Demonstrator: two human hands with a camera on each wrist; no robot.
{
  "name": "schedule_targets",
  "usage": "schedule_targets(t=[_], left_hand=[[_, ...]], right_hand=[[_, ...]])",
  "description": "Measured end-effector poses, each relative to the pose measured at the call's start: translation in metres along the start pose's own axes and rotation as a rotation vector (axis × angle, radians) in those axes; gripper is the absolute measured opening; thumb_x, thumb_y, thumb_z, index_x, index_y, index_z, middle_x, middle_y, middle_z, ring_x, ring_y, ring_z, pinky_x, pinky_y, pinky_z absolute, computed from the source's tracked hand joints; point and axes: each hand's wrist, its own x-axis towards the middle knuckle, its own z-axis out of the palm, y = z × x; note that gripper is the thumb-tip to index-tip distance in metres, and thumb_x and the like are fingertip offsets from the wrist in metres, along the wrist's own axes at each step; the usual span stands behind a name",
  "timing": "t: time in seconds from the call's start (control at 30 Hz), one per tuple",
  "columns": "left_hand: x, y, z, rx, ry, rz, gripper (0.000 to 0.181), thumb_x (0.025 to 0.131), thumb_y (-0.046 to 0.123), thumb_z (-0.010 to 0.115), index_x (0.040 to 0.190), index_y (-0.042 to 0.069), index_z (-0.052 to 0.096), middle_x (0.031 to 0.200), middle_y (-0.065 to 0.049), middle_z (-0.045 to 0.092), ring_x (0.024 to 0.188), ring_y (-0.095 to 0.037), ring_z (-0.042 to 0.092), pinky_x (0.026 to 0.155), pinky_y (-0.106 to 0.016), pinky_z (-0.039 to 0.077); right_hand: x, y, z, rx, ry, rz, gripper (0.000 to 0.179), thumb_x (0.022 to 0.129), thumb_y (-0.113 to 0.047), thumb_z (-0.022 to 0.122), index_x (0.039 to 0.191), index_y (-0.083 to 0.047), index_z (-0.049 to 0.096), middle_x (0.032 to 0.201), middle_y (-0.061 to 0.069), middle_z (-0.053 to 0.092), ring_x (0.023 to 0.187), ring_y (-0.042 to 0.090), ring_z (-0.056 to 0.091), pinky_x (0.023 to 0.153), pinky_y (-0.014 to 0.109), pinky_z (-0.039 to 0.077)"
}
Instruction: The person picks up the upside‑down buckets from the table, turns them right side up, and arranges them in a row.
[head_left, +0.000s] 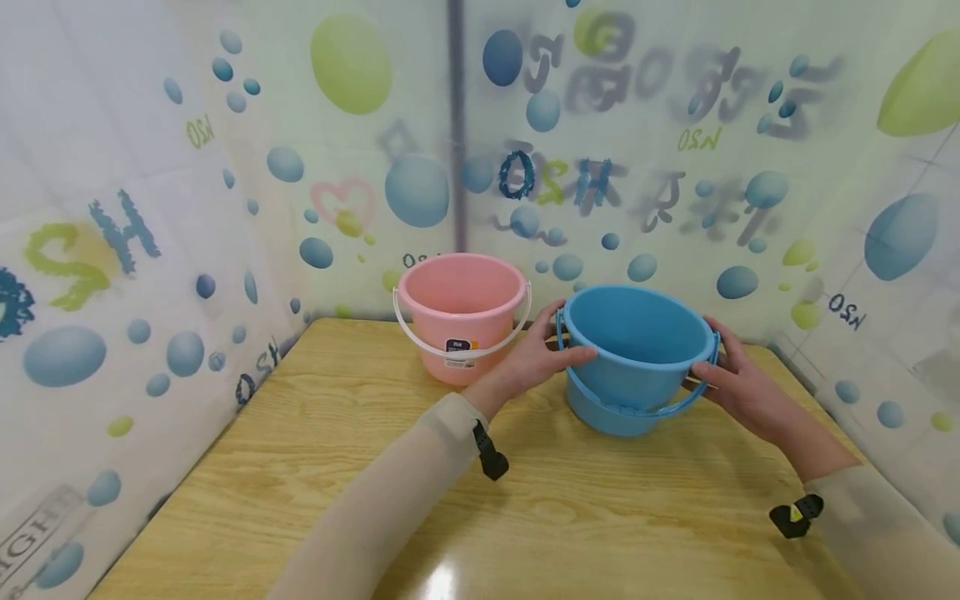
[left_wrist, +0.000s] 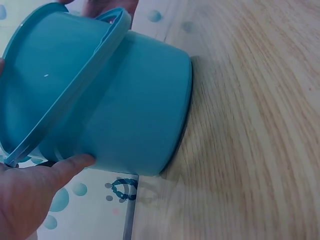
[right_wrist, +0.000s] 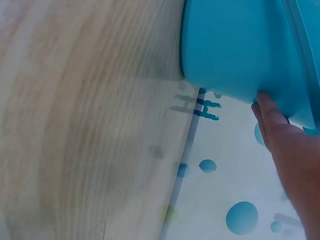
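Observation:
A blue bucket (head_left: 622,379) stands on the right part of the wooden table, its handle hanging down in front. My left hand (head_left: 540,354) holds its left side just under the rim, thumb in front and fingers partly hidden behind. On the opposite side my right hand (head_left: 742,383) grips the bucket by the rim and the handle joint. In the left wrist view, the bucket (left_wrist: 135,105) has its base at the tabletop. Fingers of the right hand (right_wrist: 272,120) lie along the bucket wall in the right wrist view. Left of it is a pink bucket (head_left: 465,321) with a white handle.
The wooden table (head_left: 315,458) meets walls covered in patterned sheeting (head_left: 360,167) at the back and sides. The pink bucket stands near the back edge, close to my left hand. A black strap (head_left: 490,450) hangs from the left sleeve.

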Motion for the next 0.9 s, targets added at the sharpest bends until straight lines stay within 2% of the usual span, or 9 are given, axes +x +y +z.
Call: schedule_targets(t=[0.27, 0.4, 0.6, 0.73, 0.9], left_hand=[[0.011, -0.001, 0.001, -0.023, 0.053, -0.019, 0.102, 0.1, 0.04, 0.08, 0.177, 0.038, 0.013, 0.177, -0.015, 0.037, 0.162, -0.038, 0.04, 0.122, -0.063, 0.048], [0.019, -0.004, 0.002, -0.041, 0.064, -0.016, 0.103, 0.101, 0.04, 0.078, 0.178, 0.036, 0.009, 0.179, -0.014, 0.033, 0.163, -0.038, 0.038, 0.126, -0.062, 0.045], [0.027, -0.009, 0.002, -0.07, 0.084, -0.022, 0.104, 0.102, 0.04, 0.077, 0.177, 0.039, 0.006, 0.182, -0.014, 0.027, 0.167, -0.039, 0.032, 0.129, -0.059, 0.042], [0.031, -0.011, 0.002, -0.075, 0.104, -0.025, 0.101, 0.103, 0.043, 0.075, 0.177, 0.04, 0.006, 0.182, -0.014, 0.027, 0.167, -0.038, 0.031, 0.129, -0.058, 0.042], [0.035, -0.011, 0.002, -0.089, 0.101, -0.045, 0.101, 0.103, 0.049, 0.071, 0.177, 0.043, 0.003, 0.184, -0.013, 0.023, 0.169, -0.037, 0.027, 0.131, -0.06, 0.039]], right_hand=[[0.016, 0.003, -0.004, 0.053, 0.006, 0.002, 0.083, 0.118, -0.018, 0.048, 0.177, -0.025, -0.009, 0.176, 0.038, 0.0, 0.123, -0.004, 0.063, 0.098, 0.022, 0.061], [0.021, 0.004, -0.004, 0.07, 0.02, 0.011, 0.084, 0.118, -0.019, 0.049, 0.176, -0.026, -0.011, 0.177, 0.037, -0.002, 0.122, -0.005, 0.061, 0.098, 0.022, 0.061], [0.025, 0.005, -0.003, 0.117, 0.022, 0.02, 0.087, 0.119, -0.02, 0.048, 0.175, -0.026, -0.017, 0.178, 0.037, -0.011, 0.124, -0.004, 0.059, 0.099, 0.021, 0.06], [0.029, 0.004, -0.002, 0.098, 0.036, 0.034, 0.086, 0.119, -0.023, 0.048, 0.175, -0.026, -0.018, 0.179, 0.035, -0.012, 0.13, 0.003, 0.054, 0.099, 0.018, 0.059], [0.034, 0.002, 0.0, 0.068, 0.07, 0.054, 0.087, 0.119, -0.027, 0.049, 0.175, -0.027, -0.018, 0.18, 0.035, -0.007, 0.142, 0.018, 0.048, 0.098, 0.016, 0.058]])
